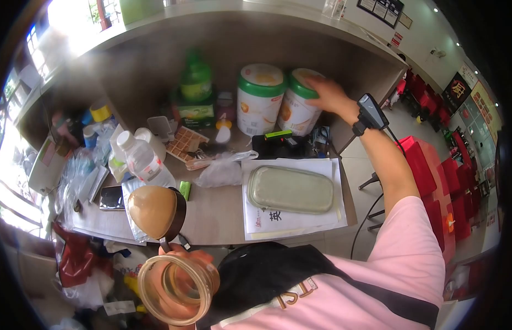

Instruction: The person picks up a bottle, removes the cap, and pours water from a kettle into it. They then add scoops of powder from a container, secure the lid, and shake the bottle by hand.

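Note:
At the lower left, my left hand [203, 256] is wrapped round a clear round plastic jar [147, 300], its wide mouth facing me. A tan, rounded object [151, 209] with a dark brown side and stem stands just above that hand; whether I hold it too is hard to tell. My right hand [328, 94] reaches to the back of the desk and grips the top of a white can [297, 114] with a green rim, thumb at the side, fingers over the lid. A second, similar can [259, 110] stands close on its left.
A grey-green case [291, 188] lies on papers [327, 223]. A clear bottle [143, 159], a plastic bag [223, 169], a phone [111, 198] and a green pump bottle [196, 80] stand or lie on the desk [212, 220]. Red chairs [418, 165] are at right.

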### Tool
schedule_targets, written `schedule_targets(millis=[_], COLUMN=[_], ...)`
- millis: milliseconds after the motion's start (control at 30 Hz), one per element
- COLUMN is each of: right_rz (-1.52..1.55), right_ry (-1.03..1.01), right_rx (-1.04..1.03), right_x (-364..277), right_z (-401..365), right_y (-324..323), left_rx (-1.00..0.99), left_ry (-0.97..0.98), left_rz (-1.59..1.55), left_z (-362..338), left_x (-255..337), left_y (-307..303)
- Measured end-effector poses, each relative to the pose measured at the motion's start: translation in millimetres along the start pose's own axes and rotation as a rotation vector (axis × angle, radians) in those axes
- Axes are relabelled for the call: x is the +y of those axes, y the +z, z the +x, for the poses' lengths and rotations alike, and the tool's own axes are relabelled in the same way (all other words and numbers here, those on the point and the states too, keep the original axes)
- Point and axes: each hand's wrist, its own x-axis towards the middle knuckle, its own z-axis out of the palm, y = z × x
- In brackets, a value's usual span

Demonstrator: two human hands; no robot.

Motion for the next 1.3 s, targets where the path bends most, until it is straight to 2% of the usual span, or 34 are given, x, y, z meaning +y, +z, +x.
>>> schedule_targets(millis=[67,100,167,300,333,367,400,433,467,500,567,600,667,800,867,900,967,1000,1033,1100,1133,1200,1233,1300], right_rz=[-0.132,-0.128,-0.026,-0.113,-0.093,-0.072,-0.069,-0.038,-0.008,-0.010,-0.138,-0.139,-0.274,-0.379,-0.360,-0.360,-0.291,-0.267,-0.271,-0.446,-0.448,-0.407,-0.408,-0.409], right_ry=[0.109,0.113,0.288,0.303,0.195,0.084,0.088,-0.036,-0.161,-0.159,-0.211,-0.209,-0.111,-0.204,-0.055,-0.056,-0.016,-0.102,-0.098,0.009,0.012,0.198,0.201,0.205], right_rx=[0.063,0.063,0.105,0.072,0.093,0.116,0.111,0.145,0.179,0.179,-0.061,-0.058,-0.276,-0.219,-0.155,-0.155,0.062,0.231,0.233,0.454,0.458,0.517,0.525,0.726], right_x=[-28,-33,-37,-29,-17,-7,-2,5,10,14,19,13,-1,2,0,2,17,27,34,43,46,54,59,72], right_z=[1,8,20,25,28,27,24,19,16,14,10,10,7,0,0,2,9,9,12,16,20,33,40,54], right_y=[-8,-5,1,6,11,14,13,8,2,-4,-19,-28,-40,-27,-28,-33,-48,-50,-50,-52,-52,-51,-52,-52], left_rx=[0.025,0.042,0.076,0.191,0.197,0.066,-0.068,-0.149,-0.149,-0.154,-0.151,-0.149,-0.153,-0.155,-0.155,-0.154,-0.158,-0.160,-0.164,-0.170,-0.172,-0.177,-0.179,-0.178], left_ry=[-0.017,-0.033,-0.063,-0.159,-0.168,-0.064,0.039,0.117,0.115,0.116,0.116,0.115,0.117,0.111,0.109,0.107,0.109,0.105,0.106,0.104,0.102,0.103,0.102,0.099], left_rz=[-0.023,-0.046,-0.073,-0.182,-0.179,0.039,0.256,0.383,0.385,0.399,0.410,0.413,0.433,0.457,0.467,0.475,0.484,0.490,0.495,0.503,0.508,0.519,0.519,0.528], left_z=[6,5,10,18,21,25,28,31,34,36,41,44,46,53,55,56,58,60,62,63,64,66,66,66], left_x=[-1,-3,-2,-5,-6,-9,-11,-12,-13,-14,-15,-15,-15,-17,-18,-19,-19,-20,-20,-19,-19,-18,-17,-15], left_y=[1,0,2,6,10,17,20,20,20,20,20,19,19,18,19,19,20,20,21,21,21,22,21,21])
